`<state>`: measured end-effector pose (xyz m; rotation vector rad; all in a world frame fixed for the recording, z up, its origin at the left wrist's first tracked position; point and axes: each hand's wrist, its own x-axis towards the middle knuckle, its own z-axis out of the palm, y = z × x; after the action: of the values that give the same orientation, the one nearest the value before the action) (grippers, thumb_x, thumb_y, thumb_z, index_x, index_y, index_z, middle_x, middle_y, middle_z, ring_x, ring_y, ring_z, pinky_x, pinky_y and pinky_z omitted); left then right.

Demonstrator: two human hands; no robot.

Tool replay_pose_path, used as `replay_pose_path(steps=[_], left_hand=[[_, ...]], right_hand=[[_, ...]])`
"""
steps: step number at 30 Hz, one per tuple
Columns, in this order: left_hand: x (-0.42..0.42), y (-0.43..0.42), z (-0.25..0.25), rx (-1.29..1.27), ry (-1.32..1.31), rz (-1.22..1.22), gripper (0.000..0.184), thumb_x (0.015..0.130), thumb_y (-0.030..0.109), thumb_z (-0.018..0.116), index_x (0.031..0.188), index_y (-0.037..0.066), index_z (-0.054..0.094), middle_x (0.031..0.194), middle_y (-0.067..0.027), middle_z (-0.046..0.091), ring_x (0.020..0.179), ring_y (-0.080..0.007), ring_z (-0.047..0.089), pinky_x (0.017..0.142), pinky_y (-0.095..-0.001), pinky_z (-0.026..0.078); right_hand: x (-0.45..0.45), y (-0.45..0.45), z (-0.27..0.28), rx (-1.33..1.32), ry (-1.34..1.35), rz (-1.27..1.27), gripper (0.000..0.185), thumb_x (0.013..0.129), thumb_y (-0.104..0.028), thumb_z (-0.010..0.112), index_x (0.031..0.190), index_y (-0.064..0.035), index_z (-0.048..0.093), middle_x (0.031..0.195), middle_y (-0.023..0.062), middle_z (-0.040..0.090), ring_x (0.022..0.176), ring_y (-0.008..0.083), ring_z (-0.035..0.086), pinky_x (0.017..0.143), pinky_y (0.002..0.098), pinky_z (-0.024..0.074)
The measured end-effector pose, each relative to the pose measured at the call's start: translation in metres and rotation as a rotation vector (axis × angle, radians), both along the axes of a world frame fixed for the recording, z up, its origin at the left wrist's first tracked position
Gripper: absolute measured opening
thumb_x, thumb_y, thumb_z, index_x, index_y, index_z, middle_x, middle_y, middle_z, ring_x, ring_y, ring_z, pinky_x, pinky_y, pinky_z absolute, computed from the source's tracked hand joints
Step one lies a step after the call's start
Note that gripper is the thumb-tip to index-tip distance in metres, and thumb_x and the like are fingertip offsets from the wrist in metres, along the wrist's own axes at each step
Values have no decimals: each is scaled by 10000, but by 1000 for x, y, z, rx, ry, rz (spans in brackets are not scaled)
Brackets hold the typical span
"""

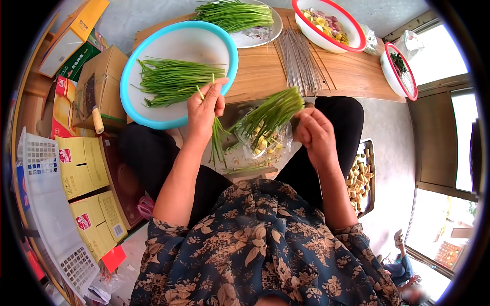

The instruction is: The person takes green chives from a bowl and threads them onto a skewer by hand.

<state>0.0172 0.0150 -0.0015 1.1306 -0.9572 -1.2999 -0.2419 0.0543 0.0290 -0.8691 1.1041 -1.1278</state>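
My left hand (205,106) is closed round a few green stalks whose cut ends stick up above the fingers and whose leaves hang below. It is at the lower right rim of a blue-rimmed basin (126,97), in which a pile of green stalks (178,81) lies. My right hand (315,131) grips the cut ends of a thick green bunch (270,113), its leaves pointing down and left. Beneath the bunch is a clear plastic bag (278,145) with yellowish and green scraps.
The wooden table (255,71) bears a plate of green stalks (275,30), thin skewers (303,61) and red-rimmed bowls (360,38). Boxes (84,166) stand left. At right are a tray of cut brown pieces (360,181) and a seated person (400,268).
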Motion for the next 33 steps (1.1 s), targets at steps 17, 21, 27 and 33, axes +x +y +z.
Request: replay_pose_path(steps=[17,21,27,33], left_hand=[[-11,5,-3,83,213,-143,202,964,172,580,1081,19,642,778,17,551,537,-48,437,473,-197,306],[-10,5,-2,97,241,-152,201,956,173,596,1045,5,660,789,22,549,525,-47,429,465,-193,302],[-9,6,0,109,248,-163,200,952,169,603,1055,9,665,778,35,542,526,-34,415,462,-186,295],[-9,6,-1,106,246,-171,201,945,171,615,1062,19,675,771,47,537,526,-25,404,463,-180,287]], right_hand=[[41,24,14,22,116,275,163,990,-144,518,970,-1,593,564,-63,404,456,18,325,423,189,237],[45,24,16,42,120,292,153,984,-134,528,957,-1,600,574,-62,416,458,17,334,428,190,246],[47,25,16,29,122,286,151,985,-136,528,964,-4,598,578,-63,415,460,17,332,428,192,244],[46,25,17,34,115,285,153,989,-142,524,969,-7,593,585,-66,414,463,14,331,428,191,241]])
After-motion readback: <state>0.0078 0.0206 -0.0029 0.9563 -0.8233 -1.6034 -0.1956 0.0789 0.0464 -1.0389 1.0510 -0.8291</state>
